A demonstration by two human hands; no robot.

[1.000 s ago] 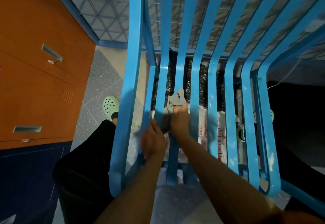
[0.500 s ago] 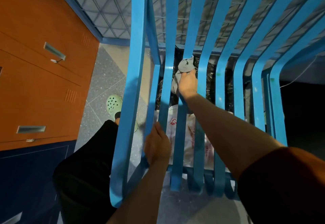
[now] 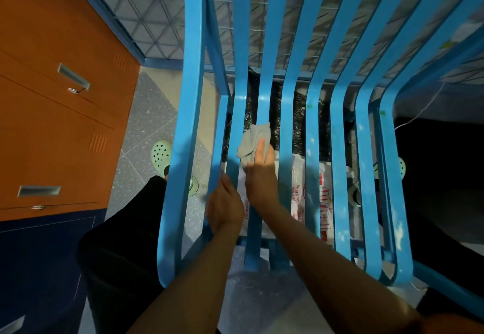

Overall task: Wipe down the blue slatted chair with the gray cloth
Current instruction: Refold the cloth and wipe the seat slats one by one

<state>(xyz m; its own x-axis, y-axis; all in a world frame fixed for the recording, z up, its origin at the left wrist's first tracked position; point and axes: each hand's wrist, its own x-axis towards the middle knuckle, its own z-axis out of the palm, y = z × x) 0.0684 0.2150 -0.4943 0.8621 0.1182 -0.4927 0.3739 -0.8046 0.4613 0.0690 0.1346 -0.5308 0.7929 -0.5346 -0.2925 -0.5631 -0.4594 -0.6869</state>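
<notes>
The blue slatted chair (image 3: 313,150) fills the view, its slats running away from me. The gray cloth (image 3: 252,138) lies crumpled against the third slat from the left, about halfway along the seat. My right hand (image 3: 262,179) presses the cloth onto that slat with straight fingers laid over it. Just to the left and nearer me, my left hand (image 3: 225,205) grips the second slat, fingers curled round it.
Orange cabinet doors with metal handles (image 3: 52,98) stand at the left. Under the chair lie a white plastic bag with red print (image 3: 298,189) and black plastic (image 3: 298,113). A green clog (image 3: 161,153) stands on the speckled floor. Wire mesh (image 3: 157,6) lies beyond.
My right hand slid the cloth up the slat away from me, then back down toward me. My left hand kept its grip on the neighbouring slat.
</notes>
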